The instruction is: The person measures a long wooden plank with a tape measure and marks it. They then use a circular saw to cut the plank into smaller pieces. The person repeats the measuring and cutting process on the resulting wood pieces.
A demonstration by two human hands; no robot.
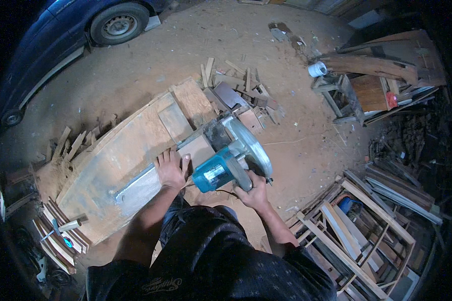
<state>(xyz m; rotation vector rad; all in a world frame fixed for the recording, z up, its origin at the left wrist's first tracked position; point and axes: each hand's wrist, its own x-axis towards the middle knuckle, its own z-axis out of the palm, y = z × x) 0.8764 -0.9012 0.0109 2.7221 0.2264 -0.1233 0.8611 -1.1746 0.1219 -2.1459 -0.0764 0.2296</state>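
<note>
My right hand (255, 191) is wrapped round the handle of a teal circular saw (211, 174) with a silver blade guard. The saw is at the right end of a long wooden workbench top (105, 173). Under its base and beside its motor shows a pale board (196, 150). My left hand (171, 168) lies with fingers spread on the work surface, at the left end of that board and next to a light metallic strip (138, 193). The blade is mostly hidden by the guard. A dark cord runs from the saw near my right hand.
Wood offcuts (238, 88) are heaped beyond the bench. A hammer (69, 225) lies on curved wooden strips at left. A blue vehicle (50, 40) stands far left. Wooden frames (356, 236) lie at right, and a white bucket (317, 69) sits by stacked timber.
</note>
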